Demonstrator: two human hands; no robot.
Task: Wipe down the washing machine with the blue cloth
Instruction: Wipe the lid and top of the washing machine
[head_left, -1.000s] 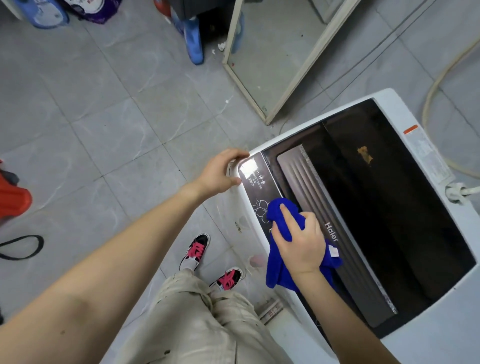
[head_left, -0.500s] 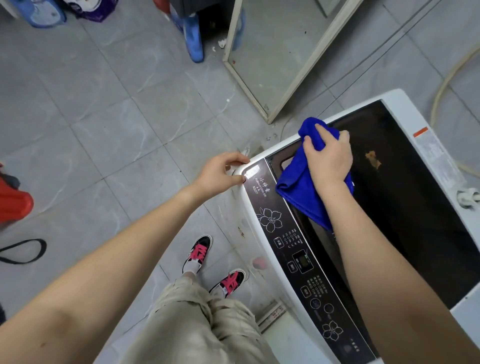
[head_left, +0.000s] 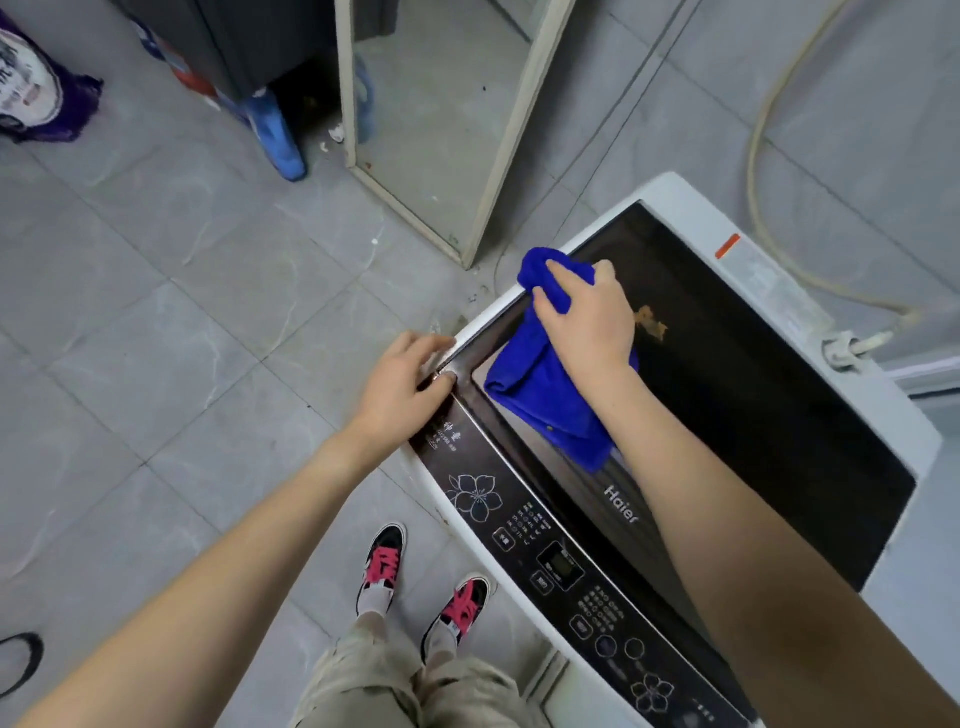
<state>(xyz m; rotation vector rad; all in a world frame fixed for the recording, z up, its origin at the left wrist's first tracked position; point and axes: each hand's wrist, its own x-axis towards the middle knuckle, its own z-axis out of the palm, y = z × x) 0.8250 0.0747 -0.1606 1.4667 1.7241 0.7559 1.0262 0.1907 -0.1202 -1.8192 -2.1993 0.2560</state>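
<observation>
A white top-loading washing machine (head_left: 691, 205) with a dark glass lid (head_left: 769, 415) and a black control panel (head_left: 550, 561) fills the right side. My right hand (head_left: 589, 317) presses a bunched blue cloth (head_left: 535, 379) onto the lid's far left corner, near the machine's left edge. My left hand (head_left: 400, 384) grips the machine's front left corner, thumb on the panel's end. A brownish stain (head_left: 652, 323) sits on the lid just right of my right hand.
A framed mirror (head_left: 441, 119) leans on the grey tiled floor behind the machine. A beige hose (head_left: 769, 218) runs to a white fitting (head_left: 844, 349) at the machine's back. A blue stool leg (head_left: 278, 140) and a purple bag (head_left: 36, 88) stand at far left. My shoes (head_left: 421, 587) are beside the machine.
My right hand swept the blue cloth from the lid's front strip near the logo up to the far left corner. The left hand stayed on the machine's corner.
</observation>
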